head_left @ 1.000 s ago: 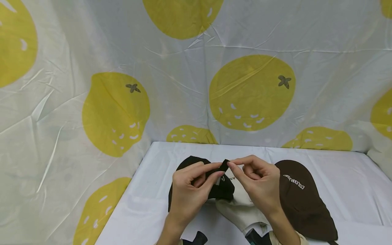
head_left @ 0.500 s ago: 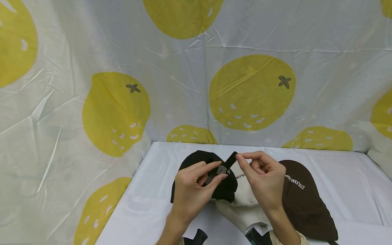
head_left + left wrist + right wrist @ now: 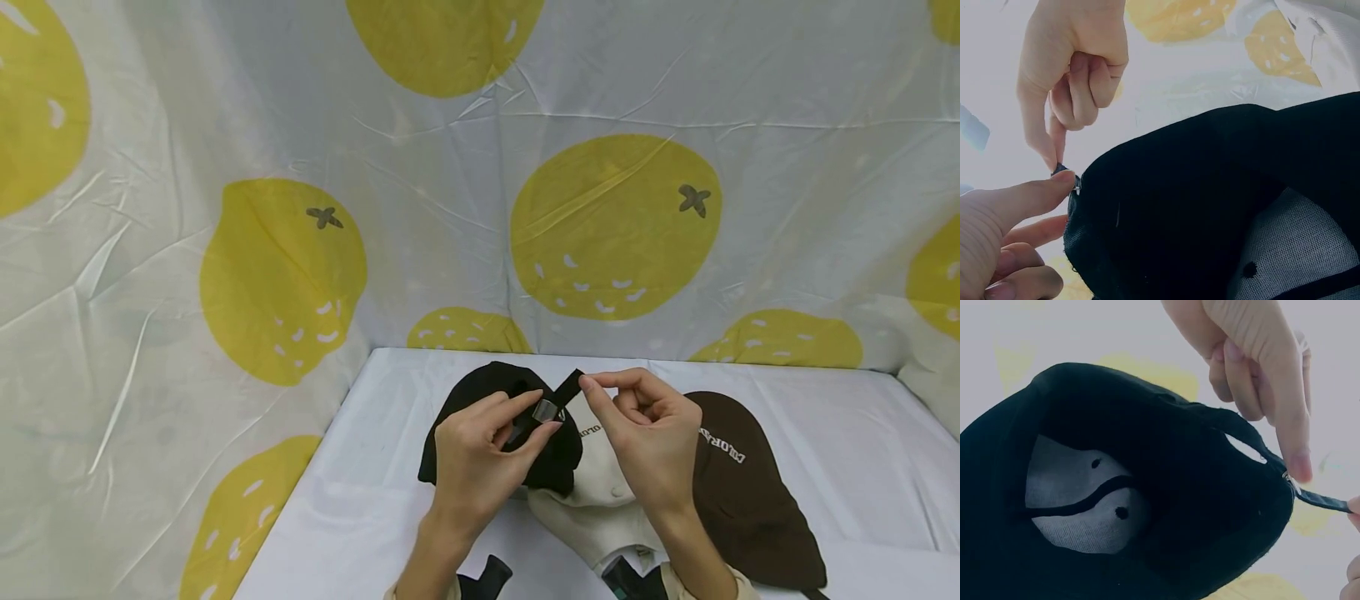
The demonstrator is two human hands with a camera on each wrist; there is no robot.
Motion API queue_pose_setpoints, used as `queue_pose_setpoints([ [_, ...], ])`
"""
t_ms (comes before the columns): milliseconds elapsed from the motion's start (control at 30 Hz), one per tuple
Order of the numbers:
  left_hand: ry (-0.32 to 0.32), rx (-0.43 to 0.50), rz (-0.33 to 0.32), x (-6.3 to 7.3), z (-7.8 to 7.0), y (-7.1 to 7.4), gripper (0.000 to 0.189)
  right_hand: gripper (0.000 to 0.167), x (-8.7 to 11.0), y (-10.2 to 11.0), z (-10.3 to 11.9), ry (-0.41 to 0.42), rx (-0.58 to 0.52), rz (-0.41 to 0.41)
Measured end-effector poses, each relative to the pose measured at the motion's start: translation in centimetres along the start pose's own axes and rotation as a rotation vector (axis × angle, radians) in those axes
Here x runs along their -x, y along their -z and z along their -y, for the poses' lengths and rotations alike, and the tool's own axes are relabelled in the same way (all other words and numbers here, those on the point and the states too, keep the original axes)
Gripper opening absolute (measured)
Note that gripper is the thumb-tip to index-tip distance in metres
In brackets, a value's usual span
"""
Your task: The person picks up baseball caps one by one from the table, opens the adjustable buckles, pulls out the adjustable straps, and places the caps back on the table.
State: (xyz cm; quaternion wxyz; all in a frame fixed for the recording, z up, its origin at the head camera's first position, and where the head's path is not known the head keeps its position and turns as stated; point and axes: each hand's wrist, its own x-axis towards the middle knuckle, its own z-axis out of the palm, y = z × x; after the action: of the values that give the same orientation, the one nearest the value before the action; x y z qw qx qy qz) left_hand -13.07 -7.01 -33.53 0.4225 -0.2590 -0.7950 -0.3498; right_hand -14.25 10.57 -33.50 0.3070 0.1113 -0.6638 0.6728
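A black cap [image 3: 468, 396] hangs from its back strap between my two hands, its hollow inside showing in both wrist views. My left hand [image 3: 480, 458] pinches the silver buckle [image 3: 545, 411] of that strap between thumb and index finger. The free end of the strap [image 3: 568, 388] sticks out up and to the right, and my right hand [image 3: 656, 442] pinches its tip. Seen from the right wrist, the strap [image 3: 1324, 500] runs taut from the buckle to the right fingertips. The cap's front is mostly hidden behind the left hand in the head view.
Behind the hands, a cream cap [image 3: 585, 508] with lettering lies on the white-covered table [image 3: 360, 500]. To its right is a brown cap [image 3: 750, 508] with white lettering. A lemon-print curtain [image 3: 435, 208] hangs behind the table and along its left side.
My right hand has moved up and right with the strap end, so more strap shows beyond the buckle. The black cap has risen slightly, and the left hand has shifted a little right.
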Motion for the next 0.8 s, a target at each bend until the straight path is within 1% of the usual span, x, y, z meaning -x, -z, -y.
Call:
queue_pose_setpoints([
  [167,-0.031,-0.056,-0.012,0.1,-0.06,-0.15,0.029,0.005,0.08,0.0,-0.02,-0.013,-0.015,0.005],
  [367,-0.071,-0.122,-0.007,0.03,-0.19,-0.13,0.028,0.005,0.13,0.02,-0.04,-0.02,-0.036,0.008],
  [567,-0.085,-0.125,0.001,-0.13,-0.09,-0.13,0.024,0.006,0.1,-0.04,0.09,-0.009,-0.062,0.024],
  [800,-0.054,-0.091,0.019,-0.13,-0.03,-0.07,0.022,0.005,0.01,0.04,-0.04,-0.008,-0.041,0.031],
])
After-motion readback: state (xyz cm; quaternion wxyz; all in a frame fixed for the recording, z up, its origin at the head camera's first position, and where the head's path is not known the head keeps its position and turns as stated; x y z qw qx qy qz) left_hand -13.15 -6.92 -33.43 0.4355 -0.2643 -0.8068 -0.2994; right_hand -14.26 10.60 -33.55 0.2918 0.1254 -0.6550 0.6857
